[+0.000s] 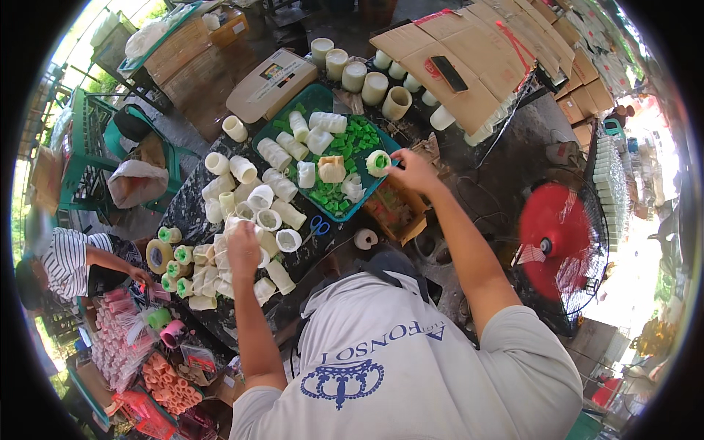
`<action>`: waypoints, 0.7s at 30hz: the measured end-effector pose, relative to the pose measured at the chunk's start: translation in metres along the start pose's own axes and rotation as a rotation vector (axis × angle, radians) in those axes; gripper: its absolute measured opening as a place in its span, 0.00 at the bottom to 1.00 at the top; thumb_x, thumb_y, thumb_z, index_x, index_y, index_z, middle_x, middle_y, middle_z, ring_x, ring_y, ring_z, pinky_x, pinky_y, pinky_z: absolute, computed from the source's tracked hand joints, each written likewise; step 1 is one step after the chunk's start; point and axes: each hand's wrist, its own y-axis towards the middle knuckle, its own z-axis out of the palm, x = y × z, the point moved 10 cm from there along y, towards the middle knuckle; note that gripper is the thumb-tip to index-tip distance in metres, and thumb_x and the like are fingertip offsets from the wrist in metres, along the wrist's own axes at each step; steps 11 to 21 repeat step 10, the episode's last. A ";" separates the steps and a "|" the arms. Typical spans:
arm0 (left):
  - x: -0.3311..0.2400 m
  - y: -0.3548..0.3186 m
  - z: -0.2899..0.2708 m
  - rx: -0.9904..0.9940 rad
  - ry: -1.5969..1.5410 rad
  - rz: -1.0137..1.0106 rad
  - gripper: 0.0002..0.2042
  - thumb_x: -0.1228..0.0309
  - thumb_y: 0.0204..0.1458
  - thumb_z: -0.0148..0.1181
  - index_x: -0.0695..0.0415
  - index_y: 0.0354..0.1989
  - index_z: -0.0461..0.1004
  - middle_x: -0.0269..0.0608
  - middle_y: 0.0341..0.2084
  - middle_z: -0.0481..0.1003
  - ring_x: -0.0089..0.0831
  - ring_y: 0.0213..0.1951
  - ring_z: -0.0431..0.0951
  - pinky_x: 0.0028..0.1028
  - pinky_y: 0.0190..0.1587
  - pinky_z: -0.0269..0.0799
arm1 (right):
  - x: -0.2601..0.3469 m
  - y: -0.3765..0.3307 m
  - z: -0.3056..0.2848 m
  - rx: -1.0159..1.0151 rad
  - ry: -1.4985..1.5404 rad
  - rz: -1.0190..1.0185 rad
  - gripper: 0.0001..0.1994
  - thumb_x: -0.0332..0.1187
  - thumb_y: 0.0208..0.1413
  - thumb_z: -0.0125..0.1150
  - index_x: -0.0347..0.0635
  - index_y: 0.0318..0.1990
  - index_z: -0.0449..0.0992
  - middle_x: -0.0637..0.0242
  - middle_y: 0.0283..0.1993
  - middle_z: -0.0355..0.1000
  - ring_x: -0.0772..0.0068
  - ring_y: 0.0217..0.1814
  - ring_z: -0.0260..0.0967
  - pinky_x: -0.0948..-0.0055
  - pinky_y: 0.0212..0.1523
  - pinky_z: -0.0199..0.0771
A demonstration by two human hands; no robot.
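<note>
My right hand [414, 174] is at the right rim of a teal tray [339, 217], its fingers closed on the edge of a short white cylindrical mold [378, 163] with green material inside. Green chunks [359, 134] and several white molds [273, 154] lie in the tray, along with a tan block-like piece [331, 169]. Over on the left, my left hand [243, 249] is down among many hollow whitish cylinders [260, 196] heaped on the dark table. Its fingertips are blurred against the pale pieces, so any grip there is unclear.
Blue-handled scissors [317, 224] lie beside the tray. Several cream cylinders [353, 76] stand behind it, near a cardboard sheet [469, 66] with a phone [449, 74] on it. A red fan [554, 242] stands at right. Another person [73, 260] works at far left.
</note>
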 end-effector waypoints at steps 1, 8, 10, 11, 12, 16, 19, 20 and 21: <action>-0.011 0.004 0.029 0.105 0.098 -0.015 0.13 0.64 0.68 0.47 0.60 0.42 0.76 0.52 0.36 0.81 0.55 0.44 0.80 0.53 0.45 0.71 | -0.031 0.013 -0.023 -0.094 0.068 0.031 0.27 0.47 0.54 0.73 0.36 0.53 0.77 0.53 0.50 0.79 0.58 0.50 0.78 0.61 0.52 0.77; -0.066 -0.011 0.077 0.091 0.410 0.082 0.27 0.59 0.60 0.61 0.63 0.63 0.68 0.53 0.63 0.69 0.53 0.65 0.67 0.55 0.68 0.57 | -0.124 0.118 -0.218 -0.618 -0.235 0.186 0.35 0.49 0.50 0.76 0.36 0.59 0.71 0.48 0.60 0.70 0.50 0.64 0.69 0.56 0.63 0.70; -0.048 -0.014 0.082 0.112 0.330 -0.002 0.30 0.59 0.59 0.62 0.61 0.67 0.66 0.52 0.68 0.65 0.53 0.69 0.63 0.58 0.70 0.54 | -0.139 0.144 -0.239 -0.666 -0.300 0.202 0.37 0.50 0.50 0.76 0.36 0.62 0.69 0.47 0.66 0.67 0.48 0.69 0.65 0.55 0.67 0.67; -0.048 -0.014 0.082 0.112 0.330 -0.002 0.30 0.59 0.59 0.62 0.61 0.67 0.66 0.52 0.68 0.65 0.53 0.69 0.63 0.58 0.70 0.54 | -0.139 0.144 -0.239 -0.666 -0.300 0.202 0.37 0.50 0.50 0.76 0.36 0.62 0.69 0.47 0.66 0.67 0.48 0.69 0.65 0.55 0.67 0.67; -0.048 -0.014 0.082 0.112 0.330 -0.002 0.30 0.59 0.59 0.62 0.61 0.67 0.66 0.52 0.68 0.65 0.53 0.69 0.63 0.58 0.70 0.54 | -0.139 0.144 -0.239 -0.666 -0.300 0.202 0.37 0.50 0.50 0.76 0.36 0.62 0.69 0.47 0.66 0.67 0.48 0.69 0.65 0.55 0.67 0.67; -0.048 -0.014 0.082 0.112 0.330 -0.002 0.30 0.59 0.59 0.62 0.61 0.67 0.66 0.52 0.68 0.65 0.53 0.69 0.63 0.58 0.70 0.54 | -0.139 0.144 -0.239 -0.666 -0.300 0.202 0.37 0.50 0.50 0.76 0.36 0.62 0.69 0.47 0.66 0.67 0.48 0.69 0.65 0.55 0.67 0.67; -0.048 -0.014 0.082 0.112 0.330 -0.002 0.30 0.59 0.59 0.62 0.61 0.67 0.66 0.52 0.68 0.65 0.53 0.69 0.63 0.58 0.70 0.54 | -0.139 0.144 -0.239 -0.666 -0.300 0.202 0.37 0.50 0.50 0.76 0.36 0.62 0.69 0.47 0.66 0.67 0.48 0.69 0.65 0.55 0.67 0.67; -0.048 -0.014 0.082 0.112 0.330 -0.002 0.30 0.59 0.59 0.62 0.61 0.67 0.66 0.52 0.68 0.65 0.53 0.69 0.63 0.58 0.70 0.54 | -0.139 0.144 -0.239 -0.666 -0.300 0.202 0.37 0.50 0.50 0.76 0.36 0.62 0.69 0.47 0.66 0.67 0.48 0.69 0.65 0.55 0.67 0.67; -0.048 -0.014 0.082 0.112 0.330 -0.002 0.30 0.59 0.59 0.62 0.61 0.67 0.66 0.52 0.68 0.65 0.53 0.69 0.63 0.58 0.70 0.54 | -0.139 0.144 -0.239 -0.666 -0.300 0.202 0.37 0.50 0.50 0.76 0.36 0.62 0.69 0.47 0.66 0.67 0.48 0.69 0.65 0.55 0.67 0.67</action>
